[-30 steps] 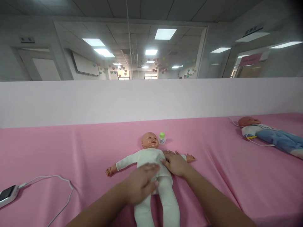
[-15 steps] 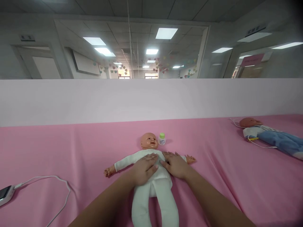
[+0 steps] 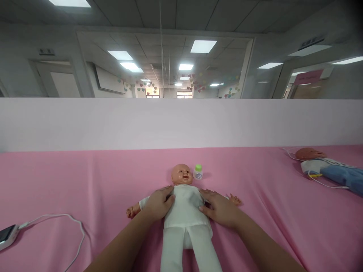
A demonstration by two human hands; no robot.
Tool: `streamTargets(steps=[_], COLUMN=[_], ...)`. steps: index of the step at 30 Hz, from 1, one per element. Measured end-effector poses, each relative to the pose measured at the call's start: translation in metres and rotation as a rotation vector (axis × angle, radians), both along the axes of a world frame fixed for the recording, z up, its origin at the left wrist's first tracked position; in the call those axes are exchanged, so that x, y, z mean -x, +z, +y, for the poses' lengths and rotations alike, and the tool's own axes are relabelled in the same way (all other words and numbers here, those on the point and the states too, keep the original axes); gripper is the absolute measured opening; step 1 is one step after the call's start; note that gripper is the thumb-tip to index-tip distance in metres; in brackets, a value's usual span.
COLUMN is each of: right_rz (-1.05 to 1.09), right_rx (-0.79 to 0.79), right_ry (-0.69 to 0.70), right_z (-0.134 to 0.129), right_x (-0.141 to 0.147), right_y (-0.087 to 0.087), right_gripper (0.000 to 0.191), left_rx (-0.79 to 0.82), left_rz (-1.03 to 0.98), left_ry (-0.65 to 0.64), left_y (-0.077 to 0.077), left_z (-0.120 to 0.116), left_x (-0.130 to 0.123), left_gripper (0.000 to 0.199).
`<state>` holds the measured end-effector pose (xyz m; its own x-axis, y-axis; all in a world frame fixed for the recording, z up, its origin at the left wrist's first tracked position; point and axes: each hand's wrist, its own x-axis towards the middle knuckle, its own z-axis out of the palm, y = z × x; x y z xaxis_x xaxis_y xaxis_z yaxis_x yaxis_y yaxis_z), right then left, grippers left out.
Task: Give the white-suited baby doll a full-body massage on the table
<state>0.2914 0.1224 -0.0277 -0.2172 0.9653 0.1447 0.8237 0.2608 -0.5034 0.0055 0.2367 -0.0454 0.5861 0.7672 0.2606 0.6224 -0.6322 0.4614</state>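
Observation:
A baby doll (image 3: 185,207) with a white cloth body lies face up on the pink sheet, its arms spread and its head away from me. My left hand (image 3: 159,203) rests at the doll's shoulder and side on the left, fingers extended and thumb apart. On the other side, my right hand (image 3: 218,207) touches the edge of the chest and shoulder, its thumb spread from the fingers. Neither hand grips anything. Close beside the doll's head stands a small clear bottle (image 3: 197,173) with a green cap.
At the far right lies a second doll (image 3: 343,173) in blue, with a white tube near it. A white device (image 3: 10,236) with a cable is at the left edge. Behind the pink sheet (image 3: 56,181) rises a white partition (image 3: 181,122) below glass.
My left hand has slid left from the doll's chest to its side. My right hand has shifted slightly right and nearer to me. The view has tilted a little.

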Motion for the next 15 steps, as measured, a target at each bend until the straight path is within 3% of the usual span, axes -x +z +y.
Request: streamTargets(steps=[3,5,7,9,11,15], right_rz=[0.078,0.161,0.214,0.228,0.177,0.04], right_rx=[-0.031,-0.068,-0.028,0.009,0.03,0.066], right_ry=[0.093,0.295,0.578,0.766,0.755,0.5], right_z=[-0.018,-0.029,-0.034,-0.032,-0.025,-0.007], right_x=[0.015,0.033,0.053,0.066,0.07,0.052], right_y=[0.008,0.015,0.02,0.021,0.019,0.01], right_gripper=[0.074,0.072,0.066,0.064,0.071,0.091], left_rx=[-0.015,-0.024,-0.029,-0.031,-0.026,-0.019], left_rz=[-0.014,-0.026,-0.03,-0.026,-0.028,-0.049], left_ry=[-0.009,-0.019,-0.01,0.008,0.004,-0.018], left_y=[-0.001,-0.001,-0.001,-0.002,-0.002,0.0], left_z=[-0.001,-0.002,-0.002,-0.002,-0.003,-0.005], left_x=[-0.001,-0.002,-0.003,-0.004,-0.004,-0.004], left_gripper=[0.048,0.042,0.038,0.037,0.036,0.037])
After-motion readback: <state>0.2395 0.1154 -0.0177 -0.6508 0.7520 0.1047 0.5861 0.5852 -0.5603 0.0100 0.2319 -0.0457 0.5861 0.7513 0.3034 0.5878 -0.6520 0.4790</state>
